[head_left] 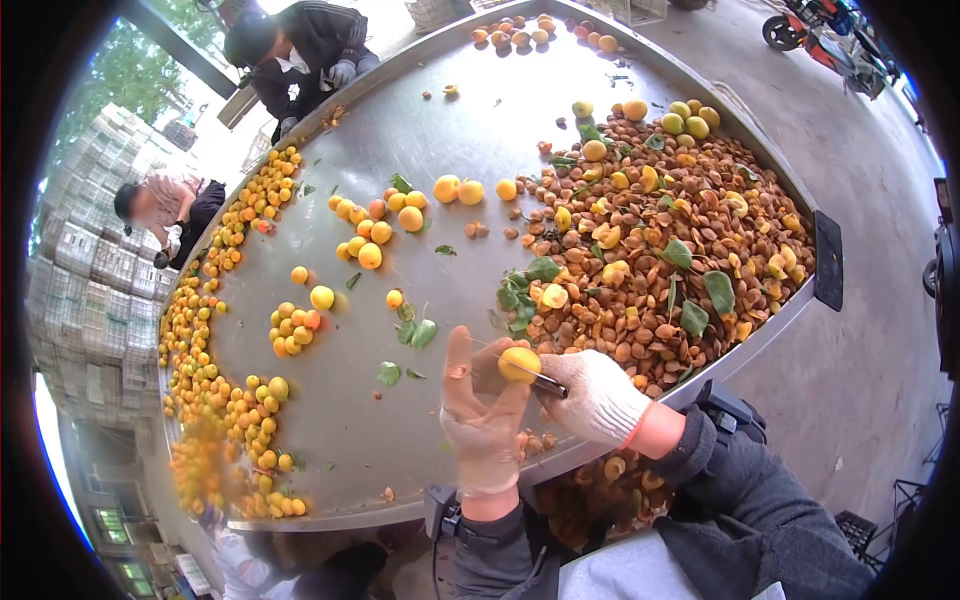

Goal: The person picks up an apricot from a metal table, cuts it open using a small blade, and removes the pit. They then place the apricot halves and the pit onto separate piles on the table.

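Note:
My left hand (482, 425), in a thin pale glove, pinches a yellow apricot (519, 364) between thumb and fingers near the table's front edge. A white knitted glove with an orange cuff covers my right hand (597, 400), whose fingers are closed around a small knife (549, 385). The knife's blade meets the lower right side of the apricot. Just beyond my right hand spreads a big heap of brown apricot pits (610, 320), mixed with green leaves and bits of yellow flesh. Opened apricots (612, 478) lie below the table edge, under my forearms.
Whole apricots (200, 350) line the left side of the metal table (350, 420), with smaller groups (292, 330) nearer the middle. Two people (300, 60) (165, 215) are at the far left side. Stacked crates (90, 270) stand behind them. A motorbike (830, 45) is parked at upper right.

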{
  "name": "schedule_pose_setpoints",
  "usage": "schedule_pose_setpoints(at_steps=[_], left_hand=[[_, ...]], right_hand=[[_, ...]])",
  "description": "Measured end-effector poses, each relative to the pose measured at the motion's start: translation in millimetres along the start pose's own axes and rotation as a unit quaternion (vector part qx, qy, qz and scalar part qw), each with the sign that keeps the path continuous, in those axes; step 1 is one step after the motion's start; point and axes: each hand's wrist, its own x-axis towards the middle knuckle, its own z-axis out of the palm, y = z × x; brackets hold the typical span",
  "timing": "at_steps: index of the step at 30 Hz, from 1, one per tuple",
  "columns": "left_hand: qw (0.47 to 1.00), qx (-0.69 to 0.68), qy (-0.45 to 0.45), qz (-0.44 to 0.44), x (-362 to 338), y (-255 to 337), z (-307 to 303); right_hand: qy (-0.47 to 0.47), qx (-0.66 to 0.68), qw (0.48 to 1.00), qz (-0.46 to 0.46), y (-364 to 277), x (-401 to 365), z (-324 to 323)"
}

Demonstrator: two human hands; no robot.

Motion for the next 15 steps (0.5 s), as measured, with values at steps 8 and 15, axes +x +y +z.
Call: schedule_pose_setpoints(at_steps=[8, 15], left_hand=[[0.995, -0.066, -0.037, -0.061, -1.6, -2.4, -0.2], [0.999, -0.02, 0.026, -0.042, -8.5, 8.9, 18.7]], right_hand=[[0.047, 0.009, 0.998, -0.043, 0.0, -2.6, -0.8], [0.071, -0.028, 0.995, -0.062, -4.5, -4.1, -0.5]])
